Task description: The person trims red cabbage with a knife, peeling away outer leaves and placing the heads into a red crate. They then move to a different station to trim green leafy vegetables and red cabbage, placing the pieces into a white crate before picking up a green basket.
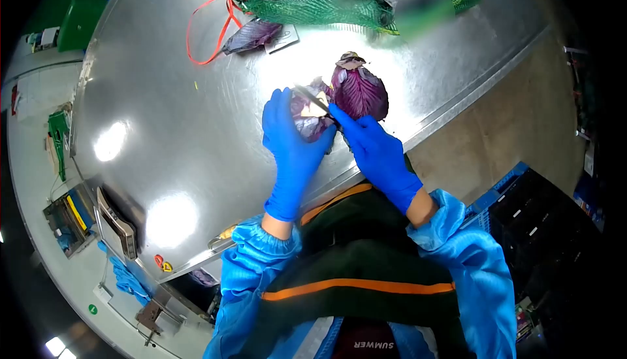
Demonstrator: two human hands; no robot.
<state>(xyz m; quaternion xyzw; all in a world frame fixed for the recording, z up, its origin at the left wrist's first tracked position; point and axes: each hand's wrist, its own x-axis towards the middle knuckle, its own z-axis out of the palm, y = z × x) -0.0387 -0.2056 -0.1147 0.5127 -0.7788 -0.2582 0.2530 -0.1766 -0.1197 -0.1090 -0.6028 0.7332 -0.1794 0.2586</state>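
Left hand wrapped around cut cabbage piece, gripping from its 9 o'clock side. Right hand closed on knife, blade across top of piece, pointing to 10 o'clock. Whole red cabbage on table, touching piece at 2 o'clock, 12 o'clock of right hand. Green net sack at 12 o'clock, well apart.

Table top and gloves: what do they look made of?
Table top: likely stainless steel, brushed; mirror-like lamp glare, fine scratches. Gloves on left hand, which grips the cabbage piece, and right hand: thin blue rubber, probably nitrile; smooth, skin-tight.
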